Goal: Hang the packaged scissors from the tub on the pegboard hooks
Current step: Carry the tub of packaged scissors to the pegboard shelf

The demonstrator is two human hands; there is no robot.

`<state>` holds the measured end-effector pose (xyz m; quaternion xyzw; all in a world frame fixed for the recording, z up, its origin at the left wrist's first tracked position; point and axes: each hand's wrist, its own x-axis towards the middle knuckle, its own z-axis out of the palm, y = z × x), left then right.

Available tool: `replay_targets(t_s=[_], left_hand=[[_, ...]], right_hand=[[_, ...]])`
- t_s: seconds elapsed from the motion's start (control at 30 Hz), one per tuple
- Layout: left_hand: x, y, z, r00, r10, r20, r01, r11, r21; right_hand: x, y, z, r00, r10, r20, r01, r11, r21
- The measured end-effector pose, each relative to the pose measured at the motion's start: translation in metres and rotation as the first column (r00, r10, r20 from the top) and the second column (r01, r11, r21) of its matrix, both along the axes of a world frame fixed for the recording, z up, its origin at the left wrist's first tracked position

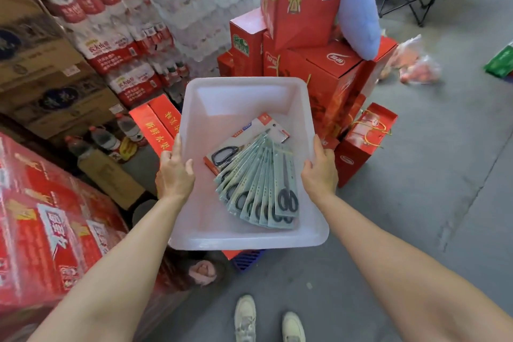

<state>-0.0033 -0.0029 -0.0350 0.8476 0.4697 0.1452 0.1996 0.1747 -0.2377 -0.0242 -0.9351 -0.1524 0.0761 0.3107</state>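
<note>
Packaged scissors (259,189), fanned in a green-carded stack, lying inside the white tub (222,108) toward its near right corner; one red-carded pack (251,137) beneath them, angled toward the tub's middle. Far half of the tub bare.

Step in hand, by judgement: carrying, not hanging. Tub held off the floor over a grey concrete floor (430,175), red gift boxes (333,64) just beyond its far rim, stacked bottled water (116,44) beyond its left side. No pegboard or hooks anywhere in view, so none of the packs hung yet as far as can be told.

Left hand (175,175) closed over the tub's left rim, thumb inside the wall, fingers wrapped outside. Right hand (320,172) likewise closed over the tub's right rim, thumb inside, fingers outside and partly hidden. Nothing else in either hand.

Scissors between the two hands, nearer the right one: top card of the fan just beside the right thumb, not touching it; well apart from the left hand across the tub's bare floor.

Next move, probably: getting the tub to the pegboard and setting it on something steady, or shifting it to one arm, to free a hand. Then lifting a single pack from the top of the fan and finding its hang hole. Slippery overlapping cards, so likely to slide if the tub tilts.
</note>
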Motion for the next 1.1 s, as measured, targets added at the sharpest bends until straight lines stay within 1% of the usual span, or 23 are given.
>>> replay_targets(t_s=[0.23,0.53,0.63,0.7,0.8,0.9,0.97,1.03,1.1], left_hand=[[-0.055,-0.058,0.027,0.991,0.129,0.046,-0.130,0.992,0.001],[-0.136,-0.119,0.049,0.966,0.212,0.151,-0.215,0.977,0.005],[-0.169,-0.145,0.057,0.955,0.263,0.134,-0.267,0.964,0.011],[-0.191,-0.167,0.063,0.939,0.323,0.121,-0.327,0.945,0.015],[-0.220,-0.202,0.069,0.901,0.410,0.139,-0.413,0.911,-0.007],[-0.254,-0.237,0.066,0.839,0.528,0.132,-0.528,0.848,-0.037],[-0.275,-0.261,0.063,0.798,0.589,0.126,-0.588,0.807,-0.048],[-0.290,-0.282,0.064,0.774,0.620,0.128,-0.620,0.783,-0.049],[-0.301,-0.305,0.065,0.756,0.643,0.125,-0.644,0.764,-0.039]], right_hand=[[-0.025,-0.036,0.037,0.988,0.143,0.052,-0.143,0.990,0.009],[-0.086,-0.076,0.067,0.966,0.249,0.075,-0.252,0.967,0.043],[-0.110,-0.090,0.073,0.949,0.305,0.076,-0.309,0.950,0.044],[-0.123,-0.096,0.076,0.932,0.353,0.082,-0.357,0.934,0.035],[-0.140,-0.101,0.077,0.898,0.432,0.087,-0.435,0.900,0.020],[-0.161,-0.102,0.076,0.839,0.533,0.112,-0.537,0.844,0.008],[-0.176,-0.105,0.074,0.801,0.591,0.100,-0.592,0.806,-0.015],[-0.189,-0.117,0.070,0.778,0.626,0.060,-0.623,0.780,-0.057],[-0.198,-0.133,0.061,0.761,0.647,0.036,-0.645,0.762,-0.065]])
